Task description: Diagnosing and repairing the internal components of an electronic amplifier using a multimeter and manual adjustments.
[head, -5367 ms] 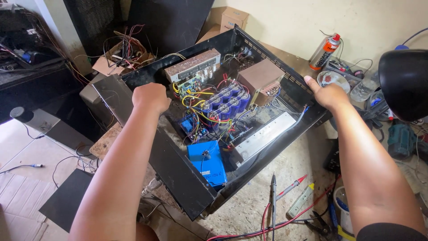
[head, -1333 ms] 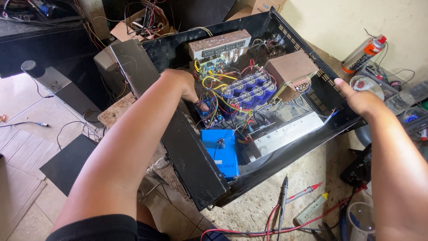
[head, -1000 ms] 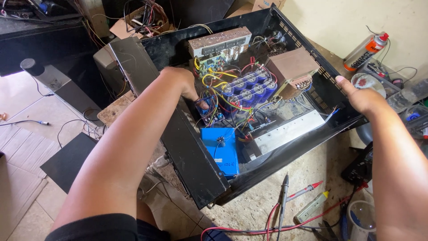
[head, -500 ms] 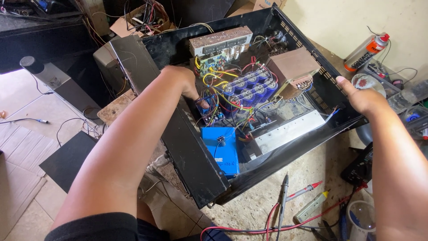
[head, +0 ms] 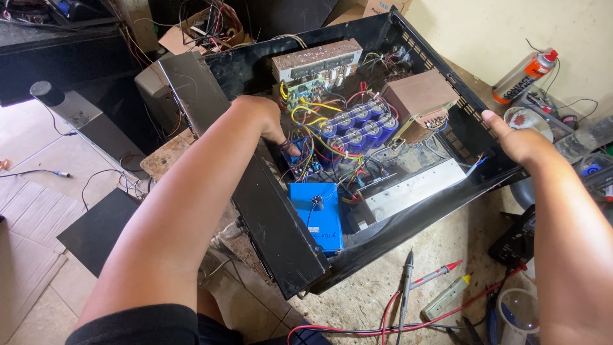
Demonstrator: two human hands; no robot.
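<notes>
The open amplifier chassis (head: pixel 447 70) is tilted on the workbench (head: pixel 383 294). Its right wall is gripped by the right hand (head: pixel 520 140); wiring inside is pinched by the left hand (head: pixel 265 118).

Chassis (head: pixel 440 76) top open; inside, wires (head: pixel 306 115), capacitors (head: pixel 357 128), transformer (head: pixel 418 102) crowd fingers (head: pixel 290 147).

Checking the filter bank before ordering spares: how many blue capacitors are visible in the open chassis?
8, in two diagonal rows of four mid-chassis: blue capacitors, between the brown transformer and the left hand. Yellow wires cross them, so some may be hidden.
</notes>
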